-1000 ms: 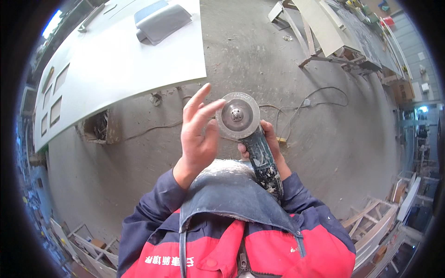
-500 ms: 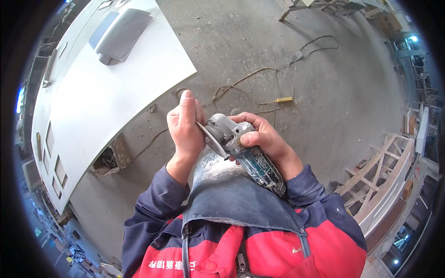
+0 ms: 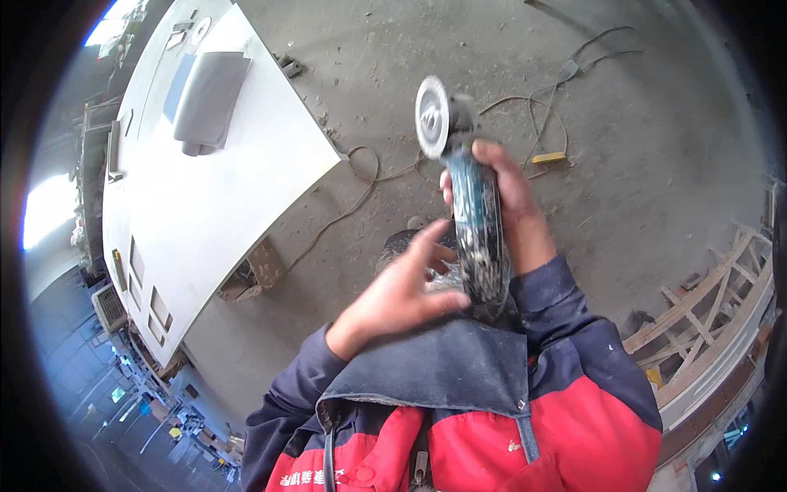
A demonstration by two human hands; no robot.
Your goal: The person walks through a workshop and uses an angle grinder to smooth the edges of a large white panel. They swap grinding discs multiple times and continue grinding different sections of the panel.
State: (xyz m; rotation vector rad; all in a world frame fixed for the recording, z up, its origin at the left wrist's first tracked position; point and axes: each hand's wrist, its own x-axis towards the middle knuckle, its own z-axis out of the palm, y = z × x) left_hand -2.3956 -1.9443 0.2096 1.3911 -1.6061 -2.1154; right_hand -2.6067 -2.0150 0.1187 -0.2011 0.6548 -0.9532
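Observation:
A teal and black angle grinder (image 3: 475, 201), dusted with white, is upright in front of me with its disc end pointing away. My right hand (image 3: 516, 193) wraps round its body from the right, the thumb along the top near the head. On the grinder's left side sits a thin round disc (image 3: 431, 117) with a pale rim. My left hand (image 3: 406, 287) is beside the rear end of the grinder, fingers spread and slightly blurred. Its thumb reaches toward the tool's back end; whether it touches cannot be made out.
A large white panel (image 3: 262, 164) with cut-out openings fills the left, a grey sheet roll (image 3: 211, 98) on it. Cords (image 3: 361, 184) trail over the dusty floor by a yellow block (image 3: 549, 157). A wooden frame (image 3: 697, 316) stands at right.
The grinder has swung upright and farther from me, in my right hand. My left hand has left the disc and come down beside the tool's rear, its fingers now spread.

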